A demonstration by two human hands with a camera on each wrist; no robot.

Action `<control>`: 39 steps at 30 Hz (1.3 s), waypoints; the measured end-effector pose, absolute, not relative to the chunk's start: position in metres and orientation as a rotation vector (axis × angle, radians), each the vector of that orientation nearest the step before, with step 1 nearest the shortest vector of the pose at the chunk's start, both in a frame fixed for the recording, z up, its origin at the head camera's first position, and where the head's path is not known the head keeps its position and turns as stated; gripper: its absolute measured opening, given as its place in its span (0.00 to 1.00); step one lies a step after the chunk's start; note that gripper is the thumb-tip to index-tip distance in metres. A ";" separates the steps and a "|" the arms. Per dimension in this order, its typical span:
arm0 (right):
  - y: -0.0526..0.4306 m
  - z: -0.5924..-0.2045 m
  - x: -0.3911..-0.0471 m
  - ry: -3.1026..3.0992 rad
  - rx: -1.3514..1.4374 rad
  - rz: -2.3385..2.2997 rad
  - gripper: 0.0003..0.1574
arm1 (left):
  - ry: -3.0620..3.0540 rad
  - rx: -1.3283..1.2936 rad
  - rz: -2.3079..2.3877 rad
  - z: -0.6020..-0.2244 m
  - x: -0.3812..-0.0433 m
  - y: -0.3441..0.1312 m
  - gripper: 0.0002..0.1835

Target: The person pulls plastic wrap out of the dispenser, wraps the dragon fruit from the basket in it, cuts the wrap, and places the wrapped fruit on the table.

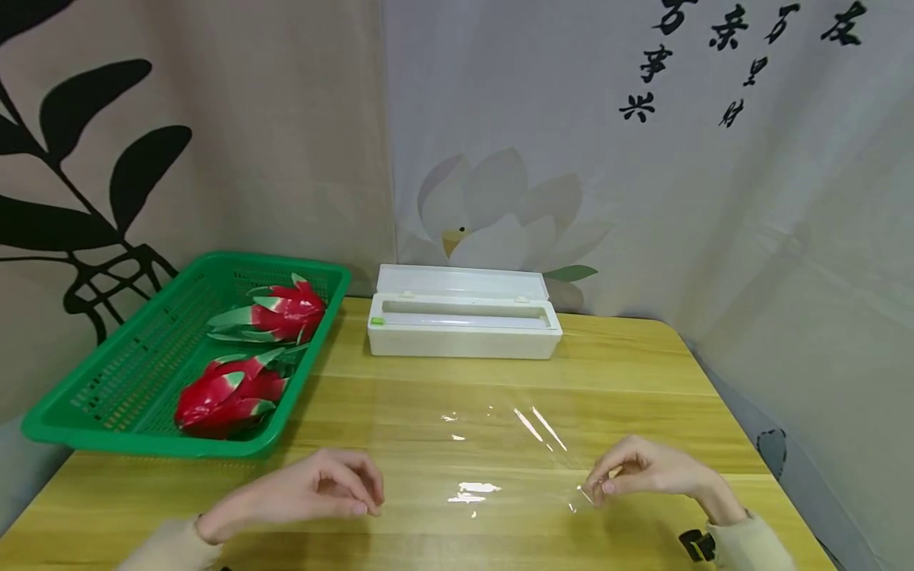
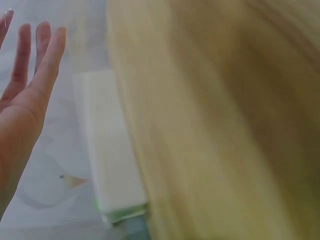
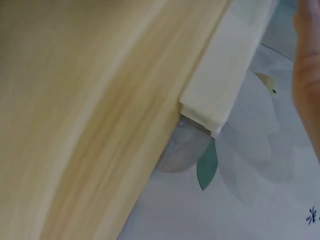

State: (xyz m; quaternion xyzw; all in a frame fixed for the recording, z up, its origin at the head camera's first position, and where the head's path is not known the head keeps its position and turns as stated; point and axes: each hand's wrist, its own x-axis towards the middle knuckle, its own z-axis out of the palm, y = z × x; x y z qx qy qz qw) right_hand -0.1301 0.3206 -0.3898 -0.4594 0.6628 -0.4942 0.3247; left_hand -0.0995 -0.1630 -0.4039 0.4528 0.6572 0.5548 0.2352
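Observation:
A sheet of clear plastic wrap (image 1: 474, 488) spans the space between the two hands over the wooden table, showing mainly as bright glints. At its left edge, my left hand (image 1: 324, 485) has thumb and forefinger together on the film. The left wrist view shows that hand (image 2: 25, 100) with its other fingers raised. On the other side my right hand (image 1: 653, 474) pinches the wrap, which creases and shines by the fingertips. Only part of the right hand (image 3: 309, 80) enters the right wrist view. Behind the film stands a white wrap dispenser box (image 1: 464, 342), lid raised.
A green plastic basket (image 1: 128, 446) stands at the left with two red dragon fruits (image 1: 232, 395) in it. The wooden table (image 1: 621, 373) ends at a printed curtain (image 1: 714, 206) behind the box. A small black object (image 1: 696, 546) is at the right sleeve.

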 end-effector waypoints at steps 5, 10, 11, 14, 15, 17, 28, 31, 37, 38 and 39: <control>0.315 -0.400 -0.129 1.807 -1.085 -1.248 0.14 | 1.822 1.305 1.470 -0.425 -0.101 -0.163 0.11; 0.309 -0.410 -0.129 1.838 -1.149 -1.186 0.13 | 1.878 1.313 1.378 -0.439 -0.101 -0.161 0.11; 0.308 -0.412 -0.129 1.843 -1.170 -1.178 0.13 | 1.884 1.301 1.363 -0.441 -0.100 -0.160 0.11; 0.305 -0.416 -0.128 1.868 -1.212 -1.147 0.12 | 1.888 1.261 1.337 -0.446 -0.099 -0.159 0.11; 0.304 -0.417 -0.128 1.871 -1.213 -1.137 0.12 | 1.895 1.254 1.330 -0.447 -0.099 -0.159 0.11; 0.303 -0.418 -0.127 1.873 -1.199 -1.122 0.12 | 1.917 1.247 1.317 -0.449 -0.098 -0.158 0.11; 0.300 -0.429 -0.124 1.856 -1.213 -1.058 0.10 | 2.166 1.454 1.087 -0.453 -0.094 -0.155 0.09; 0.299 -0.428 -0.123 1.855 -1.189 -1.053 0.10 | 2.215 1.496 1.026 -0.451 -0.092 -0.154 0.10; 0.299 -0.425 -0.121 1.891 -1.141 -1.019 0.11 | 2.219 1.511 0.999 -0.449 -0.090 -0.153 0.11; 0.299 -0.425 -0.120 1.896 -1.140 -1.014 0.11 | 2.217 1.514 1.005 -0.449 -0.090 -0.153 0.10; 0.299 -0.425 -0.120 1.896 -1.140 -1.012 0.10 | 2.216 1.516 1.009 -0.448 -0.090 -0.153 0.10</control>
